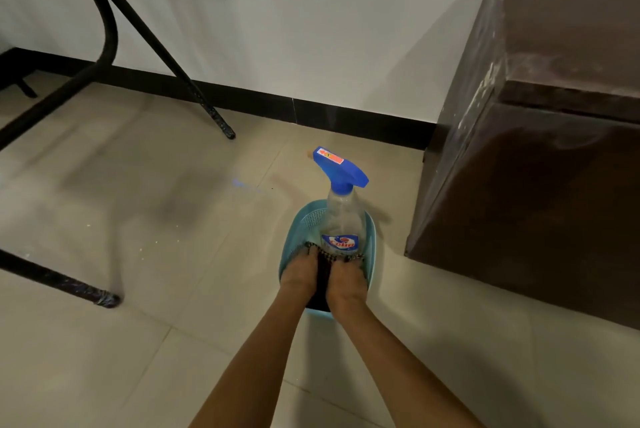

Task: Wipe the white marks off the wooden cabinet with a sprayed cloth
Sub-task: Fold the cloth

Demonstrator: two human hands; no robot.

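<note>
A light blue plastic basket [304, 219] sits on the tiled floor. In it stands a clear spray bottle [343, 216] with a blue trigger head, and in front of the bottle lies a dark cloth [322, 284]. My left hand [300, 273] and my right hand [347, 280] are side by side in the basket, both resting on the cloth with fingertips at its far edge. Whether the fingers grip the cloth is not visible. The dark wooden cabinet [540, 136] stands to the right, with white marks [483, 95] along its near corner edge and top.
A black metal table frame [145, 36] stands at the left, its feet on the floor. A white wall with a black skirting [311, 109] runs behind. Open floor tiles lie between the frame and the basket.
</note>
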